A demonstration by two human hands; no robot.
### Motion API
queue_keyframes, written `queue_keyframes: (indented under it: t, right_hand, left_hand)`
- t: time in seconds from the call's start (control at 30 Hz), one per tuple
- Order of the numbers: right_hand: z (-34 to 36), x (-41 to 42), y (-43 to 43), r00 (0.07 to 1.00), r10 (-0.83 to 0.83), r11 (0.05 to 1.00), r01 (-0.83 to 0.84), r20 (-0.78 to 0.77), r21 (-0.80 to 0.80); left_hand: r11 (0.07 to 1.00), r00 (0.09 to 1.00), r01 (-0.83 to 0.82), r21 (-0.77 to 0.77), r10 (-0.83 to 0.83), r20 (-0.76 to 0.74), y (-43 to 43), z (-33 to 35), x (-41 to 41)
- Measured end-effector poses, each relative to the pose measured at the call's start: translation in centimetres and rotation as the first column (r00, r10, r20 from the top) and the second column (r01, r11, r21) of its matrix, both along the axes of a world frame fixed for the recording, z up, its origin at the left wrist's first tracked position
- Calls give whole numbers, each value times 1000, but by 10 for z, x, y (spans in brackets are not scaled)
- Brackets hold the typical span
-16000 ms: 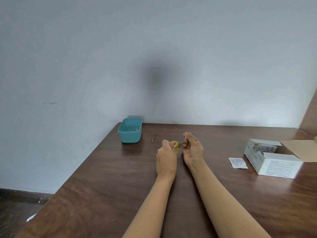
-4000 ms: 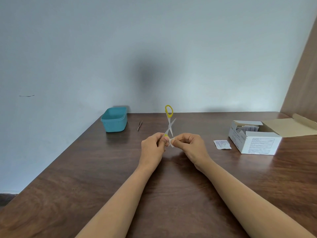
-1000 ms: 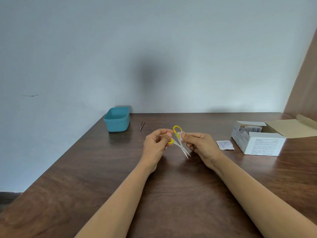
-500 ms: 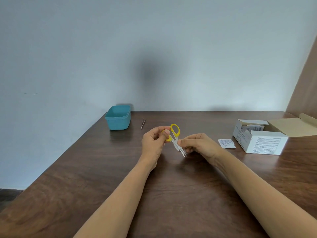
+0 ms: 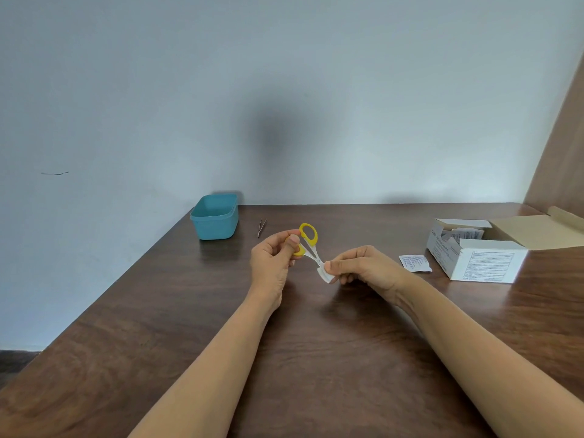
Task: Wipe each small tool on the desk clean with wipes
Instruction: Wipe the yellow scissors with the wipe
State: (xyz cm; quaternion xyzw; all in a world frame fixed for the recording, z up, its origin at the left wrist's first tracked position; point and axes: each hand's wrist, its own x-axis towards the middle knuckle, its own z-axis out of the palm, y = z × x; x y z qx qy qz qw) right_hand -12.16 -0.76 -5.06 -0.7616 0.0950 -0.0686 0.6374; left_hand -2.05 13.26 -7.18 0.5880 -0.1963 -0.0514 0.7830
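Head view: at the left of the desk (image 5: 316,358), near the wall, a teal tub (image 5: 215,218) is seen, and just to its right a pair of tweezers (image 5: 261,227) lies untouched on the wood, judged to be the tool not yet wiped. At centre frame the left hand (image 5: 271,263) is curled round one yellow handle loop of the small scissors (image 5: 312,256), which are held clear of the desk with the blades slanting down to the right. The blade tips are wrapped in a folded white wipe (image 5: 325,275), pinched between thumb and fingers of the right hand (image 5: 366,267). The step in hand is judged to be the wiping of the scissor blades; next, the wipe should be drawn off along the steel, away from the edges, and the scissors set down before the tweezers are taken up. Further right a printed sachet (image 5: 414,263) lies flat beside an open white box (image 5: 480,259) of sachets; lines of text are visible on both, but they appear too small to be read.
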Motion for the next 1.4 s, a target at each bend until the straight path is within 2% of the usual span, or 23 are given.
queue_keyframes:
  t: [0.27,0.5,0.7,0.83,0.97,1.23,1.4]
  right_hand:
    - [-2,1,1,999,-40,998,40,4,46]
    - [3,-2,2,998,53,998,-54,-26,-29]
    - [4,-2,-2,999,49,999,-49,-25,8]
    - [3,0,-3,998,48,999,-48,-32,5]
    - [1,1,-2,1000,2,1000,-2,-3,29]
    - [-8,7,-8,995,-90,985,82,48,150]
    - [-14,10,-5,971,-202,969,179,126,169]
  left_hand:
    - [998,999,24,57,-26,30,-4,-1,-6]
    - [999,999,-23,-42,21,-28,4,2,4]
    - [999,999,13,-51,-16,-52,1,2,1]
    - [999,999,34,-22,-35,-11,0,2,0]
    - [997,998,60,43,-61,33,-2,0,-4]
    - [993,994,90,70,-94,53,-9,-3,-13]
    - [994,995,86,70,-89,50,-11,-5,-12]
